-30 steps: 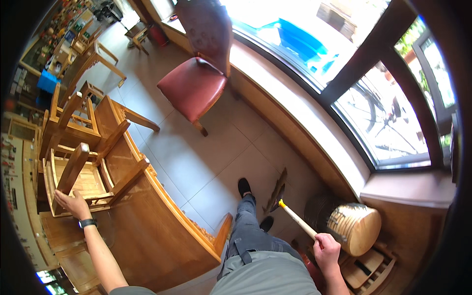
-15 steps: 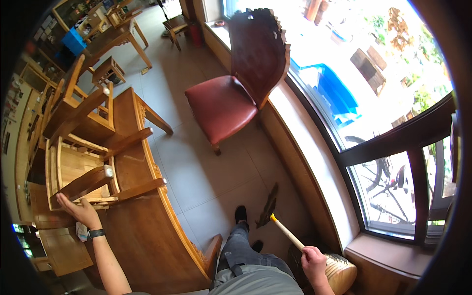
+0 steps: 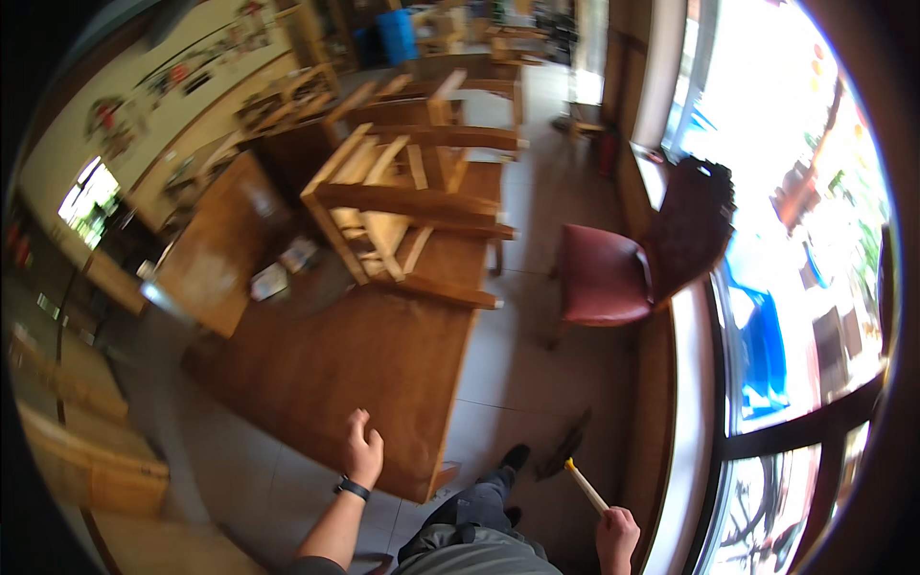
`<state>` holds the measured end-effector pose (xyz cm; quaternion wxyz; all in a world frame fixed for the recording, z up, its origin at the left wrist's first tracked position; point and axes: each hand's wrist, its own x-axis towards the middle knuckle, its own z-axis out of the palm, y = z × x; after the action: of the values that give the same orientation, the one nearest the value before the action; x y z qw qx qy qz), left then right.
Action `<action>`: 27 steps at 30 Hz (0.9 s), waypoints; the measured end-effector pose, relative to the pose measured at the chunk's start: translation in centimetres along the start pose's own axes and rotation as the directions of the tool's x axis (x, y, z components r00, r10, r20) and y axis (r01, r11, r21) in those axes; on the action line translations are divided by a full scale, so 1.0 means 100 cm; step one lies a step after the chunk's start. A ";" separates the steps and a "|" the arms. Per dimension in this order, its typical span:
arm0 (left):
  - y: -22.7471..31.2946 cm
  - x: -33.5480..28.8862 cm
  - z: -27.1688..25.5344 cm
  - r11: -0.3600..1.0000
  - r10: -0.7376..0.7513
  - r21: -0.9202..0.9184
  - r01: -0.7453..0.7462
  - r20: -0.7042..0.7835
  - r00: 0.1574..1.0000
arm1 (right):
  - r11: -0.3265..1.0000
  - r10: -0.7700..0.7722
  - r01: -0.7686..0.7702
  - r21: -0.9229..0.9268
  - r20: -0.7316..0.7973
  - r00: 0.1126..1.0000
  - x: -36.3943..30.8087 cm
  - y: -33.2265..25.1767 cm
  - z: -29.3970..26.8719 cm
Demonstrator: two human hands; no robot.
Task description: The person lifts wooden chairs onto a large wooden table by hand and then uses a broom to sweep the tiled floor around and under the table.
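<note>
My right hand is closed around the pale handle of a broom. The broom has a yellow collar, and its dark head is low by the floor near my foot. Over the near end of a brown wooden table, my left hand is empty, its fingers loosely bent and partly blurred. A wooden chair rests tipped over on the table beyond that hand, legs pointing right. A gap separates my left hand from the chair.
A red-padded chair with a dark carved back stands by the window ledge on the right. Another brown table is at the left, with small packets near it. More wooden furniture and a blue bin are farther back.
My left hand has come away from the tipped chair and is now above the near tabletop. The view has swung left. My right hand still grips the broom.
</note>
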<state>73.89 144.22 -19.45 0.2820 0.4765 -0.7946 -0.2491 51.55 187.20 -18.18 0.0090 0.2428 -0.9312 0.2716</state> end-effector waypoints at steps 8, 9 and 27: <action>-0.143 -0.159 -0.105 0.881 -0.473 -0.107 0.461 -0.209 0.856 | 0.972 -0.124 0.185 -0.145 0.349 0.929 -0.043 -0.029 0.031; -0.162 -0.167 -0.116 0.871 -0.490 -0.109 0.478 -0.249 0.835 | 0.959 -0.110 0.207 -0.195 0.417 0.902 -0.046 -0.043 0.036; -0.498 -0.146 -0.186 0.399 -0.742 -0.491 0.775 0.325 0.587 | 0.835 0.171 0.388 -0.391 0.854 0.492 -0.165 -0.335 0.186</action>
<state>123.03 133.97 -42.26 0.2480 0.6651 -0.3789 -0.5938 83.55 160.48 -19.69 -0.3721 0.3934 -0.8253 -0.1603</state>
